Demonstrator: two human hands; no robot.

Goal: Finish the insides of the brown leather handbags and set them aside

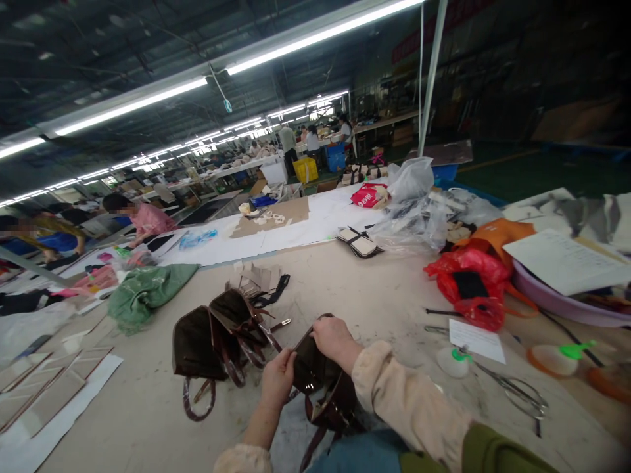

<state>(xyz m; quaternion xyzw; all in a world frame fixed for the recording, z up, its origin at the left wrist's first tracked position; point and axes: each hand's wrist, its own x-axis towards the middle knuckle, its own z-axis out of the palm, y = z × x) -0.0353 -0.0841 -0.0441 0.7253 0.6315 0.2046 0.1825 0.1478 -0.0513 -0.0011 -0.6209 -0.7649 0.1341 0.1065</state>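
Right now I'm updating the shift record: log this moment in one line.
left hand: gripping open brown bag | right hand: gripping its top edge | left of it: two more brown bags

Workers [154,215], long tables [394,289] and handbags [193,343] show a factory.

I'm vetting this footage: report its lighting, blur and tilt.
Head view: ceiling tubes glare white; the roof and upper right are dark; distant workers look soft; the scene slants; the brown bag between left hand and right hand has a shadowy interior.
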